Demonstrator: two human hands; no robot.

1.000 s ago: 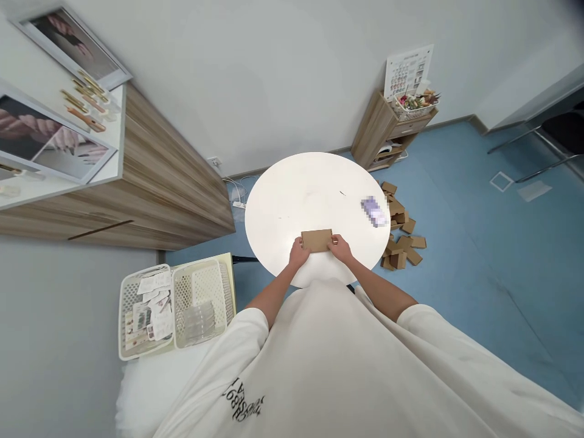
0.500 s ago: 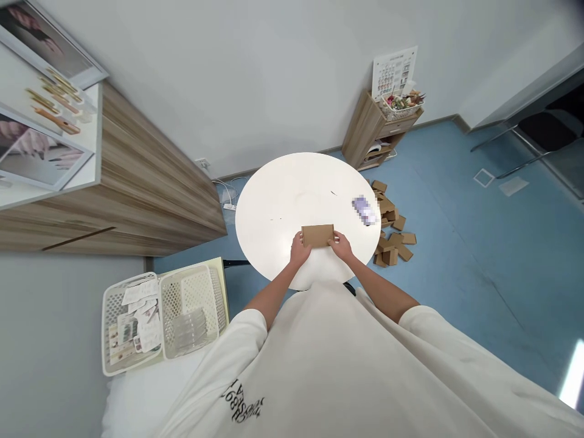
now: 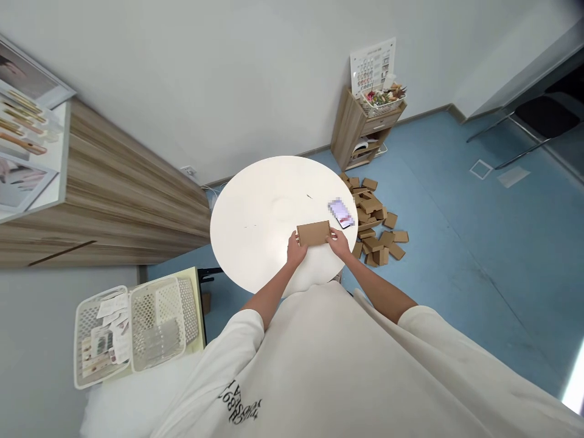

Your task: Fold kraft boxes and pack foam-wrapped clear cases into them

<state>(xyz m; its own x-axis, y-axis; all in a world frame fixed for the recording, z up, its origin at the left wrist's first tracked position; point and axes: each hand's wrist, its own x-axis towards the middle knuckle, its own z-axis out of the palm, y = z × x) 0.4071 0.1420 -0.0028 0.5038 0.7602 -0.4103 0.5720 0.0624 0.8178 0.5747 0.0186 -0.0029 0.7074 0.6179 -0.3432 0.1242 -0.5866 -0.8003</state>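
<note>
A small, flat brown cardboard box [image 3: 314,233] with its lid closed is held between my two hands over the near part of a round white table [image 3: 255,201]. My left hand [image 3: 296,249] grips the box's left end, thumb along the near edge. At the opposite end, my right hand [image 3: 338,243] holds it with the thumb at the near corner and fingers round the side. Whether the box touches the tabletop I cannot tell. A phone [image 3: 341,213], partly pixelated, lies on the table beyond my right hand.
Many brown cardboard boxes [image 3: 371,207] are heaped on the blue floor right of the table. White baskets [image 3: 132,328] stand at the lower left, a wooden cabinet [image 3: 132,182] at the left. A small wooden stand [image 3: 347,131] is against the wall, a chair [image 3: 545,118] far right.
My view has turned to the right, so the table and surroundings sit further left. Both hands keep hold of the closed box, which is now slightly tilted in view.
</note>
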